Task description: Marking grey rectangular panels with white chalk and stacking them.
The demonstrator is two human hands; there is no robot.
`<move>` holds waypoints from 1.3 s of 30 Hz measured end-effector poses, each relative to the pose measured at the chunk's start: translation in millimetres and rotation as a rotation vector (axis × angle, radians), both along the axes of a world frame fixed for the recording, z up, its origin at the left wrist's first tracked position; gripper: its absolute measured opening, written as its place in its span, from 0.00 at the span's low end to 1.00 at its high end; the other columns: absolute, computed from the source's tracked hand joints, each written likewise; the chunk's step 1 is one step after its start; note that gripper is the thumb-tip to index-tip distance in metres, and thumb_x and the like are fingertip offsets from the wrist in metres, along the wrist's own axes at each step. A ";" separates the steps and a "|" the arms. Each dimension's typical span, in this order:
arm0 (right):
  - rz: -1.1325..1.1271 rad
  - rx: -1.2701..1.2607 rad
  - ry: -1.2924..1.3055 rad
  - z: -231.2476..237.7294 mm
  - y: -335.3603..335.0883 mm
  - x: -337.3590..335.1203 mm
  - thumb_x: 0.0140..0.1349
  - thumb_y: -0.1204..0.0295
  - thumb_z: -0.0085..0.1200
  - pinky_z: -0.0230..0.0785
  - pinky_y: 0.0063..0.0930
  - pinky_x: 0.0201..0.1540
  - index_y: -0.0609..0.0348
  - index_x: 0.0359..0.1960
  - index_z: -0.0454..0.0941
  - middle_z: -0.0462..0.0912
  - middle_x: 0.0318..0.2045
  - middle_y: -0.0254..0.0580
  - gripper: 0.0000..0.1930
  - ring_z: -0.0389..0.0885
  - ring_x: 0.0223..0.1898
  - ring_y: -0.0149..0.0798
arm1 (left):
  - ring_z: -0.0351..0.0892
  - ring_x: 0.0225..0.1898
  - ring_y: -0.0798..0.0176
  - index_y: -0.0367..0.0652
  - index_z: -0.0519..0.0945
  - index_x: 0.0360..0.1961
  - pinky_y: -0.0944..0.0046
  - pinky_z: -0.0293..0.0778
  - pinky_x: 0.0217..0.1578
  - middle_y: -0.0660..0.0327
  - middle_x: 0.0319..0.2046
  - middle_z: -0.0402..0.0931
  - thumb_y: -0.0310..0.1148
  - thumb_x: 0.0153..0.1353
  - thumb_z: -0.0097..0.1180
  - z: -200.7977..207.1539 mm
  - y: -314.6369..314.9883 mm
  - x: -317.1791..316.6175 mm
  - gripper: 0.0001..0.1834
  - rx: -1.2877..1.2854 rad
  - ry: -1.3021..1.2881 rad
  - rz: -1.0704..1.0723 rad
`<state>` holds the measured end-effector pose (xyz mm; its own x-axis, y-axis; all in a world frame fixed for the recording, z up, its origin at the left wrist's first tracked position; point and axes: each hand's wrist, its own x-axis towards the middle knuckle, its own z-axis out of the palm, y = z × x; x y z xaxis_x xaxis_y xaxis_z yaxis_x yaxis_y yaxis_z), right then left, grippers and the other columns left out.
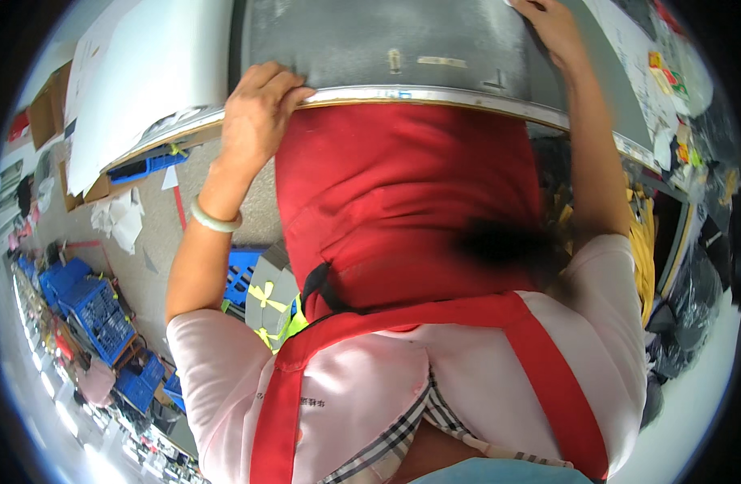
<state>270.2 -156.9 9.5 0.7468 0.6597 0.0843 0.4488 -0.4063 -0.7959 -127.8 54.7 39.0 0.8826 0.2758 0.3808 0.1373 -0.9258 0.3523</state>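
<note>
A dark grey flat panel with small beige tape pieces lies on the worktable in front of me. My left hand rests at its near left corner by the white edge strip, fingers curled and thumb pressed in; what they pinch, if anything, is hidden. At the far right of the panel is my right hand, partly cut off by the upper rim. Its fingertips come together at a small white bit that I cannot make out.
Large white sheets cover the table's left side. Crumpled paper lies on the floor at left, with blue crates beyond. Dark plastic bags crowd the right side. My red apron touches the table's near edge.
</note>
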 end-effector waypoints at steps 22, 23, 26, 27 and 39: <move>-0.010 -0.067 -0.235 5.3 18.0 -18.5 0.60 0.64 0.63 0.70 0.40 0.41 0.65 0.32 0.80 0.80 0.31 0.51 0.14 0.80 0.35 0.50 | 0.81 0.42 0.45 0.41 0.84 0.38 0.52 0.77 0.43 0.55 0.38 0.81 0.39 0.59 0.67 15.2 -6.7 -0.5 0.13 0.005 0.108 0.069; 0.011 -0.070 -0.191 -3.7 6.0 -1.4 0.61 0.61 0.65 0.68 0.30 0.44 0.63 0.36 0.82 0.80 0.34 0.40 0.15 0.77 0.38 0.38 | 0.82 0.41 0.45 0.39 0.85 0.41 0.53 0.78 0.42 0.52 0.41 0.81 0.37 0.61 0.66 15.5 -11.0 12.4 0.13 -0.033 0.102 0.040; 0.016 -0.013 -0.033 -11.3 2.1 4.4 0.63 0.59 0.66 0.66 0.21 0.45 0.62 0.41 0.84 0.81 0.35 0.30 0.17 0.74 0.38 0.27 | 0.81 0.43 0.45 0.42 0.83 0.40 0.51 0.78 0.43 0.55 0.41 0.81 0.37 0.66 0.59 9.9 -31.6 52.4 0.10 -0.107 0.090 -0.120; 0.005 -0.042 -0.063 -5.9 3.5 -0.8 0.63 0.60 0.66 0.65 0.20 0.43 0.61 0.40 0.84 0.80 0.33 0.28 0.16 0.73 0.36 0.26 | 0.81 0.43 0.46 0.43 0.83 0.40 0.50 0.78 0.42 0.56 0.38 0.80 0.36 0.66 0.58 3.1 -37.8 67.2 0.09 -0.147 0.023 -0.167; -0.036 -0.050 -0.018 -4.2 5.5 2.0 0.63 0.59 0.66 0.65 0.20 0.43 0.62 0.40 0.84 0.79 0.33 0.28 0.16 0.73 0.37 0.25 | 0.80 0.38 0.50 0.45 0.82 0.35 0.52 0.76 0.40 0.58 0.32 0.76 0.33 0.61 0.61 -35.0 -51.5 131.4 0.05 -0.025 -0.247 -0.173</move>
<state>272.2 -151.4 5.4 0.7689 0.6360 0.0658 0.4474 -0.4616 -0.7660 3.6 3.1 4.1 0.7990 0.1411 0.5845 -0.1143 -0.9187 0.3780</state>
